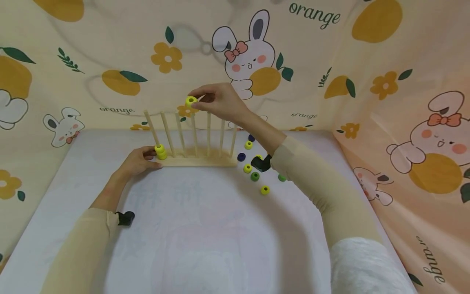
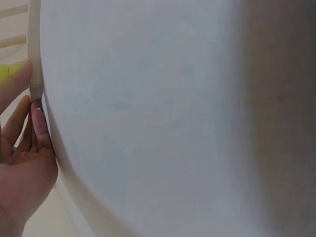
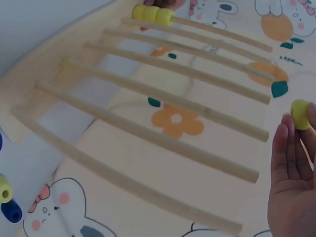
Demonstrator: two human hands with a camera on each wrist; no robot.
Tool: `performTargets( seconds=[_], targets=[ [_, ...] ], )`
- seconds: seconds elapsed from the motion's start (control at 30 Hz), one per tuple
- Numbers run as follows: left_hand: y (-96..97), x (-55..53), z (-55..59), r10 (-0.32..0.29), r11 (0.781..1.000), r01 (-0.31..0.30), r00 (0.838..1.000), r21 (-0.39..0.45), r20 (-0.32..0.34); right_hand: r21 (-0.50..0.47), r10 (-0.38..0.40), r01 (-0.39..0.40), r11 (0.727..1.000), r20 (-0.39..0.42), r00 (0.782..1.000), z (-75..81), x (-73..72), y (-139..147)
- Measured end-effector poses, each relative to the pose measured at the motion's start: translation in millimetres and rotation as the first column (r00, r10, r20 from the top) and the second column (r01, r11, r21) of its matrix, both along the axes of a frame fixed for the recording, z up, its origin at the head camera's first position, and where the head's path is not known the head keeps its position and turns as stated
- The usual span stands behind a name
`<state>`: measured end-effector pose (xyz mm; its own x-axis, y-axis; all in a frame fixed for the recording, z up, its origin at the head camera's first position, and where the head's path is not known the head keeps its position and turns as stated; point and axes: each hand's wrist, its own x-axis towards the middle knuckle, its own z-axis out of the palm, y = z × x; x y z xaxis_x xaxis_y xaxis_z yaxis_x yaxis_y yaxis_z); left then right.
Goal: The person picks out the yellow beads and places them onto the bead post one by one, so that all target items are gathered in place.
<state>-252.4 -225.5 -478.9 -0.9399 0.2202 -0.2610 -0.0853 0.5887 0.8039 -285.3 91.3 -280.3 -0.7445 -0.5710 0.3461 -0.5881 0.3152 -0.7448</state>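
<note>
A wooden rack (image 1: pixel 200 162) with a long base and a row of several upright pegs stands toward the back of the table. Three yellow beads (image 1: pixel 160 152) are stacked low on its leftmost peg. My left hand (image 1: pixel 136 162) grips the left end of the base, thumb at the front edge; the left wrist view shows fingers (image 2: pixel 39 126) against that end. Above the peg tops, my right hand (image 1: pixel 223 102) pinches another yellow bead (image 1: pixel 191 101) between thumb and fingertips. In the right wrist view this bead (image 3: pixel 300 114) is apart from the peg ends.
Loose beads lie right of the rack: several yellow ones (image 1: pixel 265 190), green ones (image 1: pixel 255 176) and dark blue ones (image 1: pixel 241 157), some partly behind my right forearm. A cloth backdrop (image 1: pixel 121 53) with rabbits and oranges rises close behind the rack and along both sides.
</note>
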Motion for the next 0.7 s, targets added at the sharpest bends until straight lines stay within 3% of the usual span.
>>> performTargets(
  seconds=[0.47, 0.7],
  targets=[
    [-1.8, 0.9, -2.7, -0.005, 1.000, 0.005, 1.000, -0.003, 0.001, 0.080, 0.040, -0.038, 0.996, -0.021, 0.999, 1.5, -6.4, -37.5],
    [-1.0, -1.0, -2.9, -0.011, 1.000, 0.011, 1.000, -0.013, -0.002, 0.091, 0.045, -0.045, 0.995, 0.011, 0.999, -1.7, -13.7, -52.5]
  ],
)
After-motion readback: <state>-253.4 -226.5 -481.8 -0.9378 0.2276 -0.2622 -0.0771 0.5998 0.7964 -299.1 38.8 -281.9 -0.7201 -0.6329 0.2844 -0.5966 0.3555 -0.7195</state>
